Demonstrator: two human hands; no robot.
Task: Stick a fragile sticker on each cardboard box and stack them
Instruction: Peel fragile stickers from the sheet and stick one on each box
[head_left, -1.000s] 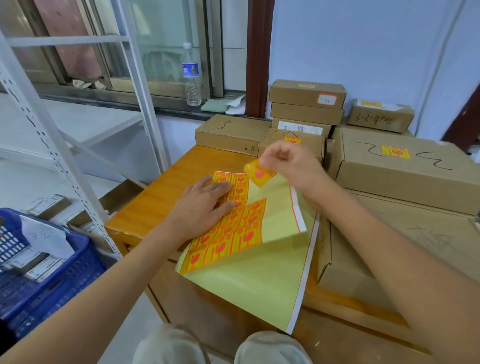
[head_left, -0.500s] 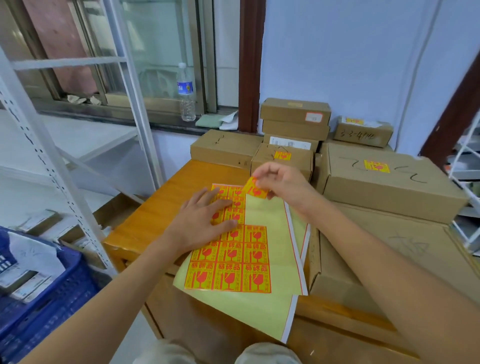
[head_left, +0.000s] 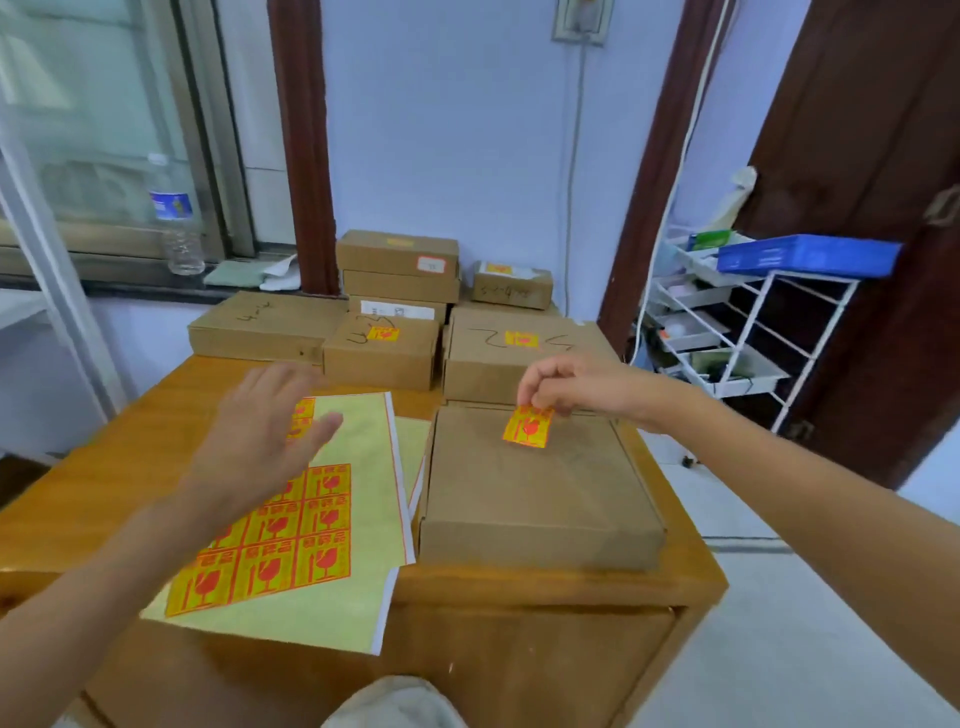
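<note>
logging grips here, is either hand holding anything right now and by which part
The right hand pinches a fragile sticker by its top edge, over the near cardboard box. The left hand is open and holds nothing.

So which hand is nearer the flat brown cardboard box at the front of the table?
Right. The right hand holds a fragile sticker over that box; the left hand hovers over the yellow sticker sheet beside it.
</note>
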